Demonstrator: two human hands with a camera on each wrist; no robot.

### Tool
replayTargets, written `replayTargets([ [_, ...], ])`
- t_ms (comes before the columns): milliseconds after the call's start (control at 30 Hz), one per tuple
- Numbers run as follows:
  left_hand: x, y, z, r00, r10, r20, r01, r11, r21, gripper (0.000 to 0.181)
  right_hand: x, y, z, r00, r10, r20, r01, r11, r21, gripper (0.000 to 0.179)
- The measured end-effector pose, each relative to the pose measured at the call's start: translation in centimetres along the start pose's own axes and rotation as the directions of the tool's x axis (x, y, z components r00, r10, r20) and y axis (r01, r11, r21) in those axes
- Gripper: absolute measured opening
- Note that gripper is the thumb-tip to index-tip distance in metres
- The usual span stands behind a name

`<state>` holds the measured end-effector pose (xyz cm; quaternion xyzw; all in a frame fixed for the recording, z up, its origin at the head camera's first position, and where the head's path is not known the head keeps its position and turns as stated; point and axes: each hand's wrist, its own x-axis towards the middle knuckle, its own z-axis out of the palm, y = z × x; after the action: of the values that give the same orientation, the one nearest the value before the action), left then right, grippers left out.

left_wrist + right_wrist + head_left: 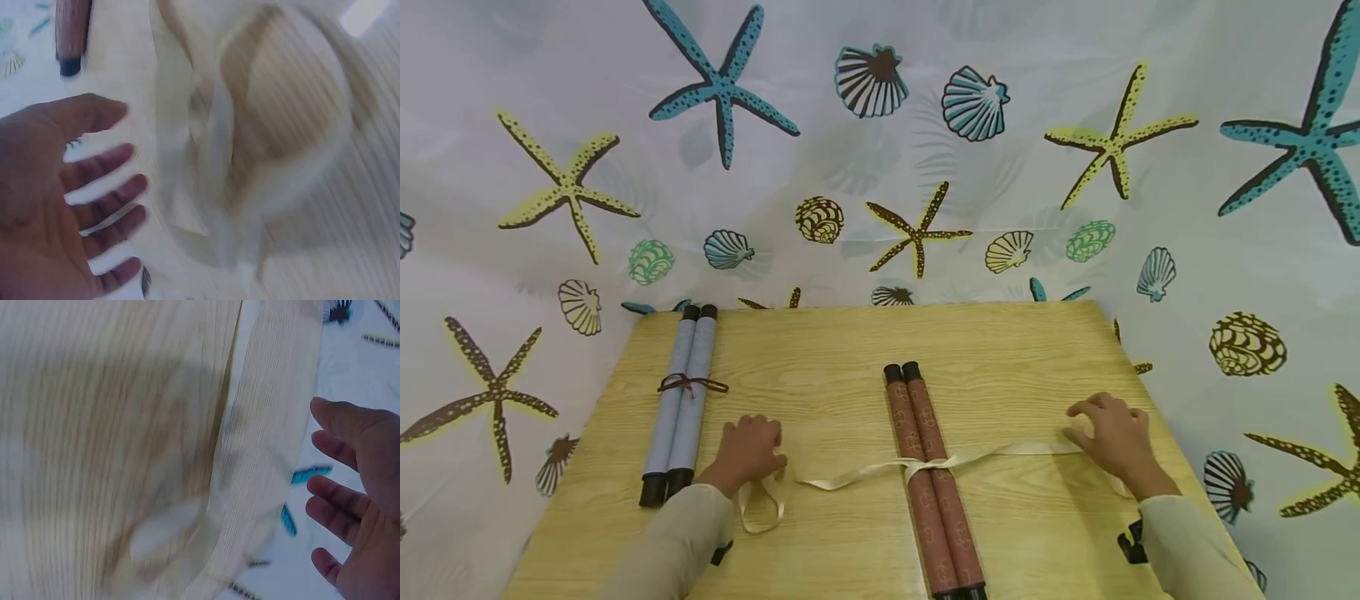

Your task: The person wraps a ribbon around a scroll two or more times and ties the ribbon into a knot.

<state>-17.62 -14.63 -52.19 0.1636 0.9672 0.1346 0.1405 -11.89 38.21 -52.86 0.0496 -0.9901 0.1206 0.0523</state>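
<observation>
Two reddish-brown patterned scroll rolls (925,467) with black ends lie side by side on the table. A cream ribbon (865,472) crosses around their middle, its ends trailing left and right. My left hand (748,450) hovers by the left end, fingers spread; the left wrist view shows nothing between them and the looped ribbon (219,125) apart from the hand (56,187). Over the right end is my right hand (1108,437), its fingers loosely bent. In the right wrist view that hand (362,487) holds nothing, and the ribbon (231,412) lies on the table.
Two pale blue-grey scroll rolls (688,392), tied with a dark brown cord (688,383), lie at the left of the wooden table (805,350). A white cloth (880,167) printed with starfish and shells hangs behind and around the sides.
</observation>
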Motion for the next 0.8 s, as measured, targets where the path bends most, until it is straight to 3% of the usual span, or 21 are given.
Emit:
replayTargets([
  [100, 1.5, 3.4, 1.7, 0.989, 0.143, -0.047, -0.144, 0.989, -0.020, 0.023, 0.4, -4.7, 1.7, 0.988, -0.152, 0.033, 0.149, 0.985, 0.089, 0.030],
  [233, 3.1, 7.0, 4.0, 0.952, 0.305, 0.017, -0.299, 0.941, -0.161, 0.032, 1.0, -9.6, 3.7, 0.945, -0.303, 0.126, 0.267, 0.933, 0.241, 0.036],
  [300, 3.5, 7.8, 4.8, 0.940, 0.338, 0.042, -0.321, 0.919, -0.227, 0.026, 1.3, -10.6, 4.4, 0.934, -0.324, 0.150, 0.275, 0.921, 0.277, 0.031],
  [467, 3.8, 7.1, 5.7, 0.951, 0.307, 0.033, -0.275, 0.891, -0.362, 0.021, 1.8, -9.7, 5.1, 0.943, -0.307, 0.130, 0.258, 0.919, 0.297, 0.011],
  [567, 3.8, 6.2, 5.9, 0.958, 0.283, 0.036, -0.243, 0.876, -0.416, 0.021, 1.6, -8.1, 5.3, 0.955, -0.276, 0.106, 0.231, 0.920, 0.317, 0.010],
  [633, 3.7, 5.6, 6.0, 0.954, 0.295, 0.046, -0.245, 0.860, -0.448, 0.022, 1.3, -7.3, 5.6, 0.962, -0.249, 0.111, 0.199, 0.919, 0.341, 0.011],
  [733, 3.3, 4.7, 6.1, 0.945, 0.317, 0.077, -0.229, 0.812, -0.537, 0.028, 0.9, -6.4, 6.0, 0.964, -0.230, 0.137, 0.165, 0.913, 0.374, 0.014],
  [800, 3.1, 4.0, 5.9, 0.942, 0.322, 0.094, -0.195, 0.754, -0.627, 0.032, 0.9, -6.2, 6.1, 0.964, -0.217, 0.151, 0.145, 0.912, 0.385, 0.015],
])
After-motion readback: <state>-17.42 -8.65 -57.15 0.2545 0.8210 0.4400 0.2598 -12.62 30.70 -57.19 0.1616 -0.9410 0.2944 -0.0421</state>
